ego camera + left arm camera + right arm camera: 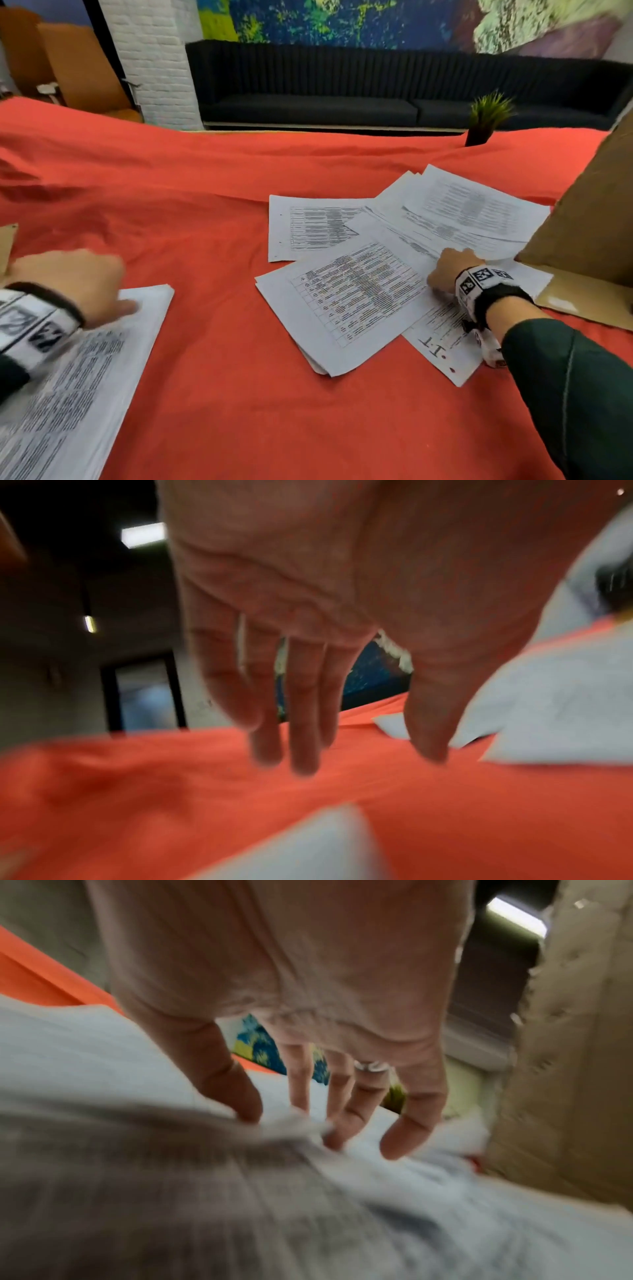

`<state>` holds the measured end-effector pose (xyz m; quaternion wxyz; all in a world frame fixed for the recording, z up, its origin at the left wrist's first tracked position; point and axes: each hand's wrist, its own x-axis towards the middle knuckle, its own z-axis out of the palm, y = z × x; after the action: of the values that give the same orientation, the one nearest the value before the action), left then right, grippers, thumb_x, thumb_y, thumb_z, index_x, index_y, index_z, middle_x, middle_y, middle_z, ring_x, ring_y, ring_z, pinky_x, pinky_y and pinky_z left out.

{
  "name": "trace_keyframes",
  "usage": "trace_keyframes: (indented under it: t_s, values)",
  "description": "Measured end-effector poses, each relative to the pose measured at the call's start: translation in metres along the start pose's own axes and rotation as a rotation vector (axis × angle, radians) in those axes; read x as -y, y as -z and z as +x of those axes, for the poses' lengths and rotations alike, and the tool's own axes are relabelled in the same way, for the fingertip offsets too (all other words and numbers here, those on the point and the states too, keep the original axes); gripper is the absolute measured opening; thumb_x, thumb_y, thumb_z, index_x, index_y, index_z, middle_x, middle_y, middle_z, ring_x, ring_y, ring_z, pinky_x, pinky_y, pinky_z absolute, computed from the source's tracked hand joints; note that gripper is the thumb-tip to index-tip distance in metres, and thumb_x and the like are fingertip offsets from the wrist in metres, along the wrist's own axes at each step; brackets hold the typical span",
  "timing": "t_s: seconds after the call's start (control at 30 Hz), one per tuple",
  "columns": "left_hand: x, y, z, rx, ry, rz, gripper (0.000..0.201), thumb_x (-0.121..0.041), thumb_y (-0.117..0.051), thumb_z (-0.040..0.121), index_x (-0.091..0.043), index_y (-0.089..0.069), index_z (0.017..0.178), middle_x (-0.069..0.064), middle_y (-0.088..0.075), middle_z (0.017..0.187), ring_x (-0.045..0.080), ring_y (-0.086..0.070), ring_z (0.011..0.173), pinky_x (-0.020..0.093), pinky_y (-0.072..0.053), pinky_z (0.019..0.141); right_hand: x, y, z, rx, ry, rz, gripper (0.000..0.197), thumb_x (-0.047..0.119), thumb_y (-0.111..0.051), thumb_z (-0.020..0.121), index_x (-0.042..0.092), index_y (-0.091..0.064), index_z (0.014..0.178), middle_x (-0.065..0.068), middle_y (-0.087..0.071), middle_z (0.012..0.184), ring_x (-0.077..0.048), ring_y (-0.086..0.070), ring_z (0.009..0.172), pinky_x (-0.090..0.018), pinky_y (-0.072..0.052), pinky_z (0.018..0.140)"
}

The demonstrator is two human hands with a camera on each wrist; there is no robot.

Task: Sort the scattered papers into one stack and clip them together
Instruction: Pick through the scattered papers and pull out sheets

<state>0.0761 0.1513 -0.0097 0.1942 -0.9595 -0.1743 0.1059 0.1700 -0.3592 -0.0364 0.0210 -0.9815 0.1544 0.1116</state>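
Printed white papers lie scattered on the red cloth at the right: a table sheet in front, another behind it, and more sheets fanned out at the back. My right hand rests on this pile. Its spread fingers and thumb press down on the paper, which ruffles between them. A squared stack of papers lies at the lower left. My left hand hovers over its far end, blurred, with straight fingers and nothing held.
An open cardboard box stands at the right edge, its flap lying beside the papers. A small potted plant sits at the table's far side. A cardboard corner shows at the left. Behind is a black sofa.
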Motion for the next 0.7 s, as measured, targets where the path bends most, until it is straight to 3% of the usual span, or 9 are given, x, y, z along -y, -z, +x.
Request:
trace_keyframes:
  t_s: [0.07,0.17,0.27,0.4,0.5,0.53,0.6,0.63,0.7]
  values:
    - [-0.068,0.043,-0.02,-0.071,-0.164,-0.146,0.07,-0.089,-0.051,0.067,-0.029,-0.063,0.099,0.001,-0.071,0.105,0.026,-0.069,0.1,0.034,-0.054,0.084,0.006,0.002,0.003,-0.014,0.052,-0.017,0.036,0.031,-0.066,0.086,0.011,-0.054,0.114,-0.008,-0.055,0.097,-0.028,-0.059,0.087,-0.034,-0.051,0.073]
    - [-0.166,0.068,-0.009,0.034,-0.412,-0.399,0.074,-0.086,-0.059,0.072,-0.029,-0.063,0.12,-0.003,-0.068,0.125,0.023,-0.062,0.114,0.036,-0.052,0.098,0.014,0.004,0.012,0.051,0.106,0.109,0.039,0.035,-0.08,0.079,0.014,-0.051,0.094,-0.003,-0.053,0.084,-0.021,-0.056,0.075,-0.029,-0.046,0.059]
    - [-0.227,0.077,0.004,0.157,-0.484,-0.414,0.12,-0.086,-0.072,0.059,-0.019,-0.037,0.152,0.0,-0.046,0.153,0.024,-0.047,0.138,0.042,-0.042,0.114,0.017,0.008,0.018,0.118,0.113,0.154,0.043,0.031,-0.087,0.075,0.011,-0.054,0.092,-0.003,-0.058,0.085,-0.02,-0.058,0.076,-0.028,-0.043,0.054]
    - [-0.255,0.086,0.023,0.169,-0.465,-0.356,0.137,-0.084,-0.083,0.036,-0.021,-0.036,0.148,0.004,-0.044,0.146,0.03,-0.044,0.134,0.051,-0.044,0.11,0.015,0.004,0.028,0.137,0.219,0.154,0.036,0.027,-0.086,0.074,0.011,-0.056,0.084,-0.001,-0.06,0.079,-0.014,-0.053,0.063,-0.023,-0.037,0.05]
    - [-0.256,0.089,0.031,0.225,-0.47,-0.416,0.121,-0.068,-0.093,0.043,-0.016,-0.042,0.139,0.002,-0.059,0.131,0.024,-0.058,0.117,0.041,-0.052,0.099,0.011,0.009,0.048,-0.033,0.273,0.352,0.037,0.037,-0.081,0.078,0.004,-0.065,0.074,-0.006,-0.061,0.068,-0.019,-0.054,0.06,-0.026,-0.039,0.052]
    - [-0.255,0.088,0.033,0.232,-0.463,-0.437,0.111,-0.065,-0.093,0.047,-0.014,-0.046,0.134,0.0,-0.063,0.125,0.023,-0.061,0.112,0.038,-0.052,0.095,0.007,0.012,0.061,-0.109,0.252,0.413,0.04,0.04,-0.077,0.081,0.001,-0.07,0.079,-0.011,-0.066,0.071,-0.021,-0.058,0.065,-0.03,-0.047,0.057]
    - [-0.252,0.085,0.039,0.228,-0.438,-0.513,0.098,-0.061,-0.093,0.053,-0.011,-0.055,0.127,0.0,-0.067,0.12,0.022,-0.064,0.108,0.036,-0.054,0.093,-0.003,0.02,0.092,-0.186,0.16,0.341,0.044,0.048,-0.074,0.076,0.009,-0.073,0.096,-0.016,-0.073,0.1,-0.03,-0.068,0.092,-0.041,-0.059,0.079]
    - [-0.25,0.081,0.043,0.214,-0.421,-0.555,0.093,-0.06,-0.093,0.055,-0.011,-0.06,0.126,0.0,-0.069,0.118,0.023,-0.065,0.107,0.036,-0.055,0.093,-0.009,0.021,0.106,-0.154,0.106,0.209,0.061,0.053,-0.076,0.065,0.016,-0.068,0.113,-0.015,-0.067,0.117,-0.036,-0.063,0.109,-0.047,-0.057,0.089]
    - [-0.244,0.076,0.047,0.179,-0.384,-0.647,0.074,-0.052,-0.093,0.063,-0.01,-0.068,0.118,0.0,-0.074,0.109,0.022,-0.07,0.099,0.035,-0.059,0.088,-0.02,0.017,0.132,-0.015,0.026,0.052,0.109,0.056,-0.082,0.044,0.021,-0.045,0.14,-0.014,-0.051,0.138,-0.041,-0.051,0.125,-0.053,-0.051,0.099]
